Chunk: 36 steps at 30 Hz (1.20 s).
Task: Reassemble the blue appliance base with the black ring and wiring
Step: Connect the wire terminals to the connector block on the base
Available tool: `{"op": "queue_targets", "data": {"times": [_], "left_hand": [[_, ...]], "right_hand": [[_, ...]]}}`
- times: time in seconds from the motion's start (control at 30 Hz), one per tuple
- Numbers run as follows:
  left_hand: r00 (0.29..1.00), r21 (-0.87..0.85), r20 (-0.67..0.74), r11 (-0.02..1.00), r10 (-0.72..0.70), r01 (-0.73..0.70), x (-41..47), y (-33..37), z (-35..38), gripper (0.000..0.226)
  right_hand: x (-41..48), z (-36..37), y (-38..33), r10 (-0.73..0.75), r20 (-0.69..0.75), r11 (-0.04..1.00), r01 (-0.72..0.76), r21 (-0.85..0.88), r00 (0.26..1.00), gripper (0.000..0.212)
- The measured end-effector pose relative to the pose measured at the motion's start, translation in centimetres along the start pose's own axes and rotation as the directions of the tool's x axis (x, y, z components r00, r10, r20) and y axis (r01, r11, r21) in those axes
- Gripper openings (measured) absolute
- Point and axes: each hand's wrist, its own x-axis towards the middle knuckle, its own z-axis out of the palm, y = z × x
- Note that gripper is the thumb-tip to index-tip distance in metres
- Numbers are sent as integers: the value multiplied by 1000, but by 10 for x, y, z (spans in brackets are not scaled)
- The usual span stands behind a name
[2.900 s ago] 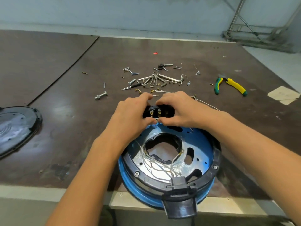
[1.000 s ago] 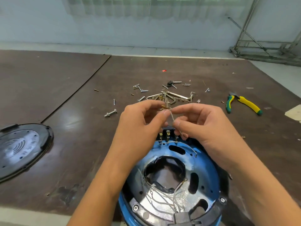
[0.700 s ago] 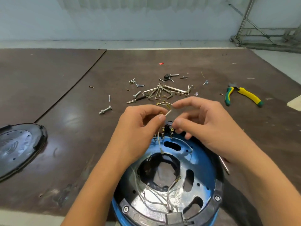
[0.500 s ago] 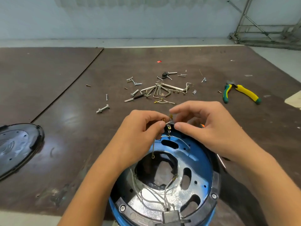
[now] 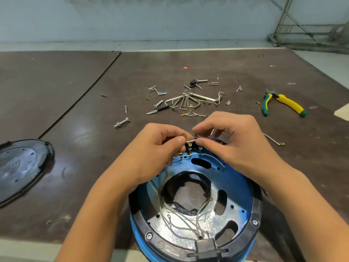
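Note:
The blue appliance base (image 5: 243, 188) lies upside down at the table's near edge, with the black ring (image 5: 257, 218) seated around its rim. White wires (image 5: 181, 222) run loosely across its shiny inner plate. At the far rim sits a black terminal block (image 5: 194, 148) with brass tabs. My left hand (image 5: 156, 154) and my right hand (image 5: 234, 142) meet just above it, each pinching one end of a short white wire (image 5: 190, 141) with brass connectors.
Loose screws, bolts and hex keys (image 5: 187, 101) lie scattered beyond my hands. Green and yellow pliers (image 5: 283, 104) rest at the right. A black oval cover (image 5: 20, 167) sits at the left edge. Another white wire (image 5: 273, 139) lies right of my right hand.
My hands left the terminal block, rose with a short wire pinched between them, then came back down to just above the block. The camera view shifted as well.

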Motion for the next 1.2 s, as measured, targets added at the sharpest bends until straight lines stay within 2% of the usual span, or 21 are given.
{"op": "queue_targets", "data": {"times": [0.27, 0.43, 0.53, 0.63, 0.8, 0.9, 1.07, 1.2], "left_hand": [[999, -21, -52, 1000, 5, -6, 1, -4, 3, 20], [994, -30, -102, 999, 25, -28, 5, -6, 13, 24], [985, 54, -166, 998, 53, -44, 9, -5, 22, 25], [986, 116, -160, 993, 48, -29, 10, -6, 28, 25], [981, 236, -169, 970, 100, -58, 9, -4, 29, 24], [977, 361, -163, 930, 141, -74, 8, -3, 26, 32], [961, 558, -207, 829, 184, -38, 8, -3, 23, 26], [953, 723, -212, 690, 219, 2, 8, -4, 25, 21]], "right_hand": [[3, -1, 3, -19, 61, 998, 23, -56, 998, 12], [1, -3, 7, 8, 135, 998, 2, -67, 991, 25], [1, 0, 9, -8, 109, 986, 26, -164, 994, 20], [0, 0, 14, -56, 106, 962, 82, -261, 993, 13], [-5, 3, 19, -71, 114, 956, 101, -277, 991, 7], [-5, 3, 21, -60, 124, 955, 93, -280, 990, 9], [-4, 6, 19, -26, 188, 970, 70, -234, 982, 10], [-4, 5, 19, 43, 209, 980, -1, -198, 977, 7]]}}
